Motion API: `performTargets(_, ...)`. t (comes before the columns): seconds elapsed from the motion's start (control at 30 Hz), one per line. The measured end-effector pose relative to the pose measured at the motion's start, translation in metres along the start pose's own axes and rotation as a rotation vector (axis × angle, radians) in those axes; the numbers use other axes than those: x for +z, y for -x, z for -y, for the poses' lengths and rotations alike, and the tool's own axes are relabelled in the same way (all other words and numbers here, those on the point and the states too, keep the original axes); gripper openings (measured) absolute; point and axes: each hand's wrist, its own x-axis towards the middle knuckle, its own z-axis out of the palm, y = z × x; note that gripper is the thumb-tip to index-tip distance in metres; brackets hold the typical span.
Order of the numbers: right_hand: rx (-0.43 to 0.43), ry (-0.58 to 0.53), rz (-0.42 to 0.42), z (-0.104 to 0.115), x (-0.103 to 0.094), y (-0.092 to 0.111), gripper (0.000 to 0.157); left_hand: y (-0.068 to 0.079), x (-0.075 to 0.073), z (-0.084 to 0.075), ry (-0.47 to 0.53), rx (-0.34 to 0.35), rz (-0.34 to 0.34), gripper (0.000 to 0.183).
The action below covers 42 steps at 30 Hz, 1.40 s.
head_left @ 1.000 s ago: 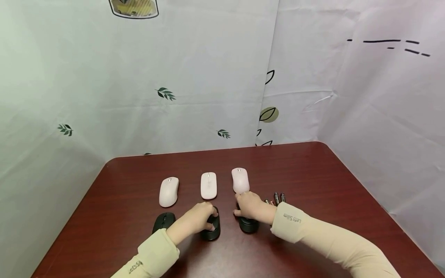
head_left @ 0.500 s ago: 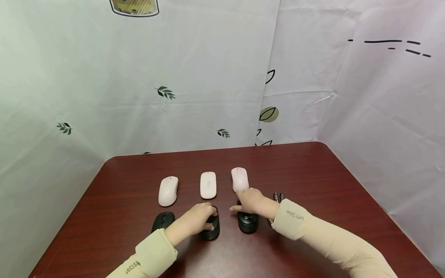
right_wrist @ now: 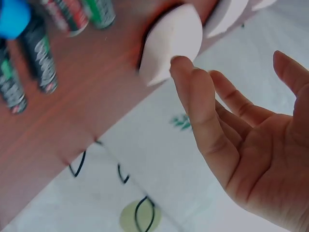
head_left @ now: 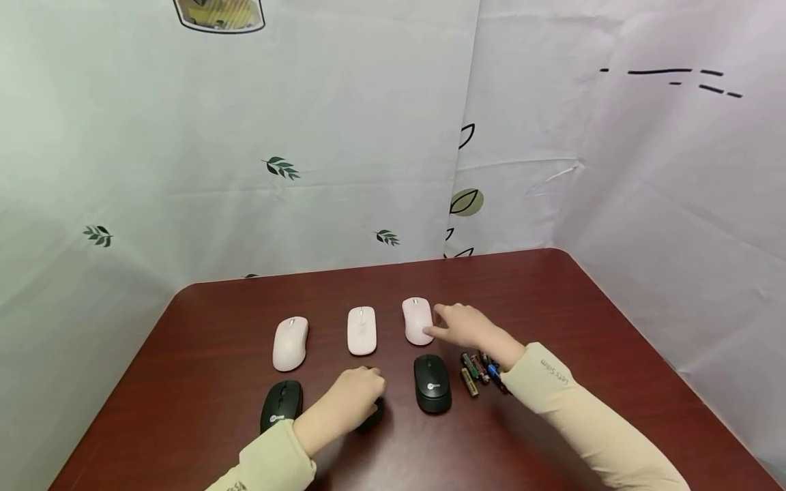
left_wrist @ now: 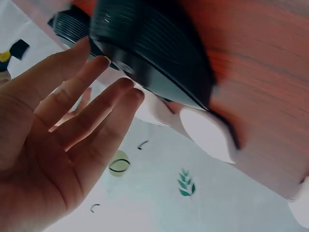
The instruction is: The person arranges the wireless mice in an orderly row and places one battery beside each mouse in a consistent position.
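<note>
My left hand (head_left: 345,404) reaches over the middle black computer mouse (head_left: 372,417), covering most of it. In the left wrist view its fingers (left_wrist: 99,113) are relaxed and spread, with fingertips beside the dark mouse body (left_wrist: 154,50). My right hand (head_left: 469,326) hovers at the right side of the pale pink mouse (head_left: 417,319) at the back. Its fingers are loosely extended in the right wrist view, the nearest fingertip overlapping the edge of that pink mouse (right_wrist: 175,38). A black mouse (head_left: 432,383) with a small logo stands in front of the right hand.
Two white mice (head_left: 290,344) (head_left: 361,331) lie at the back left and back centre. Another black mouse (head_left: 282,402) sits by the left forearm. Several loose batteries (head_left: 469,382) lie beside the right sleeve. Behind the dark red table (head_left: 522,286) hangs a white printed curtain (head_left: 338,136).
My right hand has left the right-hand black mouse and moved back and to the right, up to the pink mouse, uncovering the black one. The left hand stays over the middle black mouse.
</note>
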Motion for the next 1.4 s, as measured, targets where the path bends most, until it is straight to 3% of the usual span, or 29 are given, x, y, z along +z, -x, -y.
performTargets(0.13, 0.012, -0.037, -0.016, -0.014, -0.007, 0.003, 0.027, -0.005, -0.001, -0.009, -0.03, 0.045, -0.148, 0.014)
performTargets(0.23, 0.033, -0.057, -0.016, -0.024, -0.011, 0.006, 0.027, -0.012, -0.002, -0.015, 0.011, 0.079, -0.246, 0.01)
performTargets(0.37, 0.064, -0.068, -0.035, -0.036, -0.015, 0.01, 0.024, -0.028, -0.005, -0.026, 0.055, 0.123, -0.314, 0.006)
performTargets(0.57, 0.078, -0.055, -0.034, -0.051, -0.016, 0.013, 0.015, -0.063, -0.004, -0.038, 0.126, 0.131, -0.291, 0.008)
performTargets(0.73, 0.099, -0.038, 0.027, -0.065, -0.016, 0.014, 0.007, -0.09, -0.001, -0.039, 0.219, 0.091, -0.291, 0.01)
performTargets(0.9, 0.105, -0.055, 0.068, -0.077, -0.016, 0.016, 0.003, -0.109, 0.003, -0.038, 0.235, 0.038, -0.263, 0.012)
performTargets(1.23, 0.127, -0.063, 0.088, -0.084, -0.006, 0.022, 0.006, -0.121, 0.014, -0.035, 0.218, 0.001, -0.225, 0.016)
performTargets(1.4, 0.165, -0.055, 0.117, -0.083, -0.001, 0.024, 0.011, -0.125, 0.015, -0.032, 0.215, -0.012, -0.134, 0.015)
